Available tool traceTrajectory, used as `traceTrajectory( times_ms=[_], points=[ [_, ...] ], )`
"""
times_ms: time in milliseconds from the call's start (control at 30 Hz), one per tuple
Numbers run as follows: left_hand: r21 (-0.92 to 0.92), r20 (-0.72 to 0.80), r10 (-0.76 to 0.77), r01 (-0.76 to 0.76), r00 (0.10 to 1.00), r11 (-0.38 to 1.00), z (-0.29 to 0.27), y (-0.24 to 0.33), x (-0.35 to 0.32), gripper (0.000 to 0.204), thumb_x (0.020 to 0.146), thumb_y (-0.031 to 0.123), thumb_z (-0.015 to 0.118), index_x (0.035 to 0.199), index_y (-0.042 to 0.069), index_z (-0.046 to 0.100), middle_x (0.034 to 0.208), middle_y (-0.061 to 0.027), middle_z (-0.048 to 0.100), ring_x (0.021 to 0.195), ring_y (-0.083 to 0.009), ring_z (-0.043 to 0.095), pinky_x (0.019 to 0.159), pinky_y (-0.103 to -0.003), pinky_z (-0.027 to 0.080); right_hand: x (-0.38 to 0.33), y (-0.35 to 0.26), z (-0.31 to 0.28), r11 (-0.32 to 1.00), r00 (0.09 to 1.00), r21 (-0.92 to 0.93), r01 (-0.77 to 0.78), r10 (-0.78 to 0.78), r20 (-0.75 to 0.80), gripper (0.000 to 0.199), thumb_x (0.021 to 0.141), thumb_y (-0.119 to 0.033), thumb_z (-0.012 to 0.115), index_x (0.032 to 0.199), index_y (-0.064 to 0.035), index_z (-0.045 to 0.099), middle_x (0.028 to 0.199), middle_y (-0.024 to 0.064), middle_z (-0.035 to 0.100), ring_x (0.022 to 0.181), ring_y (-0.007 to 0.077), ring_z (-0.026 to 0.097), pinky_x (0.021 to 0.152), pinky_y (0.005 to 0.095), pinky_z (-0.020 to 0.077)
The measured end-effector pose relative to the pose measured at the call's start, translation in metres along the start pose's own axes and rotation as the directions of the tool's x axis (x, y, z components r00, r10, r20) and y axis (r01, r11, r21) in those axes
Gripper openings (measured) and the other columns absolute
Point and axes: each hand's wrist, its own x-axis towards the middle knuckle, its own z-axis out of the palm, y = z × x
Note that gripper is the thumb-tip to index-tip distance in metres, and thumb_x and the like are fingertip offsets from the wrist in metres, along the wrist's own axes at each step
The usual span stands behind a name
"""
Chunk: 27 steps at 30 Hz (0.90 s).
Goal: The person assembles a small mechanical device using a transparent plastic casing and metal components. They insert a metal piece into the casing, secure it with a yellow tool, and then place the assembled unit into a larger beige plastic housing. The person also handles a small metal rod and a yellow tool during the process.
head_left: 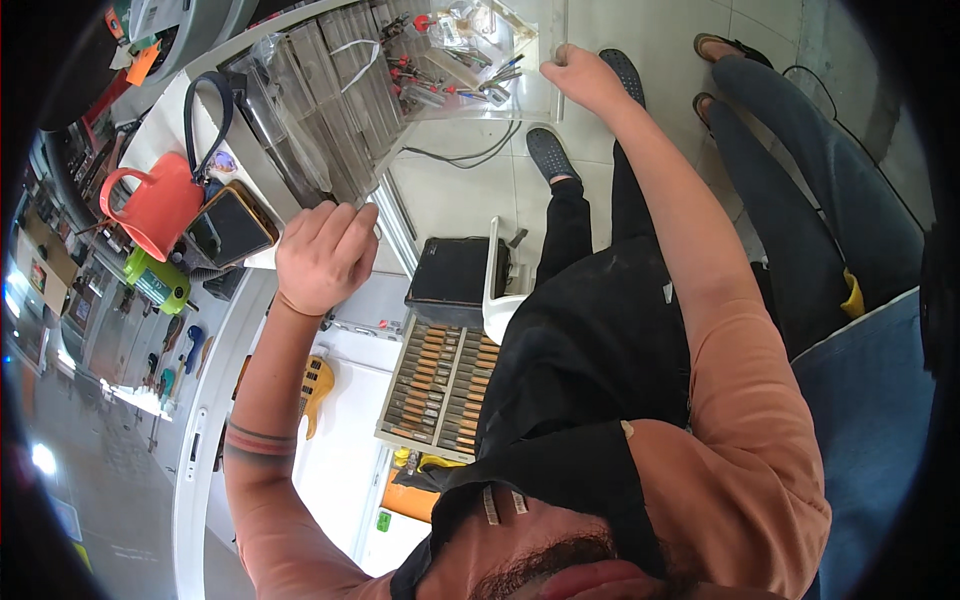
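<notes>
A clear plastic drawer (548,85) juts out at the top, holding loose screwdriver-like tools with red ends (405,75), small metal parts and plastic bags. At its right edge my right hand (585,78) has its fingers closed round the rim. Left of it is a grey cabinet of transparent drawers (330,95). My left hand (328,258) is curled with knuckles up at the cabinet's near end; what its fingertips hold, if anything, is hidden. Beside that hand lies a dark phone (232,225) on a white top, with a red mug (155,205) next to it.
A dark strap (190,110) lies by the mug. Below are a black box (450,278) and a tray of wooden-handled tools (430,385). A cable (470,155) runs over the tiled floor (455,185). Another person's legs (800,160) are at the right.
</notes>
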Motion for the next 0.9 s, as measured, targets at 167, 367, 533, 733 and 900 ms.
traceTrajectory(
  times_ms=[167, 367, 533, 733, 900],
  points=[
    [-0.003, -0.007, -0.013, 0.013, 1.0, 1.0, 0.001, 0.001, -0.003, 0.036, 0.074, 0.002, 0.079, 0.109, 0.009, 0.072, 0.087, -0.003, 0.063, 0.076, -0.0224, 0.065, 0.066, -0.036, 0.048, -0.029, -0.023, -0.018, 0.997, 0.992, 0.013, -0.072, 0.073, -0.105, 0.059, 0.094, -0.048, 0.066, 0.128, -0.0007, 0.069, 0.129, 0.0248, 0.072, 0.121, 0.0392, 0.07, 0.103, 0.0462, 0.055],
    [-0.005, -0.029, -0.006, 0.006, 1.0, 1.0, 0.002, 0.001, -0.002, 0.036, 0.075, 0.003, 0.078, 0.11, 0.009, 0.072, 0.087, -0.003, 0.063, 0.077, -0.0227, 0.064, 0.067, -0.036, 0.049, -0.037, 0.007, -0.003, 0.98, 0.883, 0.069, 0.185, -0.136, -0.449, 0.043, 0.097, -0.029, 0.07, 0.132, -0.0043, 0.064, 0.12, 0.0222, 0.069, 0.112, 0.0401, 0.071, 0.099, 0.0477, 0.0556],
    [-0.005, -0.055, -0.004, 0.004, 0.998, 1.0, 0.004, -0.001, -0.004, 0.035, 0.075, 0.003, 0.078, 0.109, 0.009, 0.072, 0.086, -0.0029, 0.062, 0.077, -0.0225, 0.064, 0.067, -0.036, 0.049, -0.086, -0.068, 0.005, 0.924, 0.929, 0.338, 0.181, -0.048, -0.366, 0.055, 0.093, -0.018, 0.068, 0.144, -0.0056, 0.053, 0.142, 0.0254, 0.053, 0.112, 0.0405, 0.068, 0.097, 0.049, 0.0557],
    [0.026, -0.03, 0.004, -0.003, 1.0, 1.0, 0.003, -0.002, -0.007, 0.034, 0.076, 0.009, 0.077, 0.109, 0.01, 0.071, 0.089, -0.0017, 0.061, 0.08, -0.0204, 0.063, 0.069, -0.036, 0.049, -0.053, -0.02, 0.028, 0.949, 0.865, 0.301, 0.094, 0.071, -0.496, 0.064, 0.092, -0.01, 0.062, 0.153, 0.001, 0.043, 0.148, 0.0268, 0.048, 0.118, 0.0423, 0.067, 0.104, 0.0474, 0.0537],
    [0.015, -0.034, 0.003, -0.003, 0.999, 1.0, 0.003, -0.004, -0.008, 0.035, 0.076, 0.01, 0.077, 0.109, 0.01, 0.07, 0.088, -0.0017, 0.06, 0.08, -0.0203, 0.063, 0.069, -0.036, 0.049, -0.033, -0.011, 0.037, 0.845, 0.929, 0.517, 0.138, 0.071, -0.364, 0.065, 0.094, -0.006, 0.058, 0.155, 0.0063, 0.041, 0.146, 0.0258, 0.058, 0.127, 0.0343, 0.064, 0.108, 0.0413, 0.0504]
  ],
)
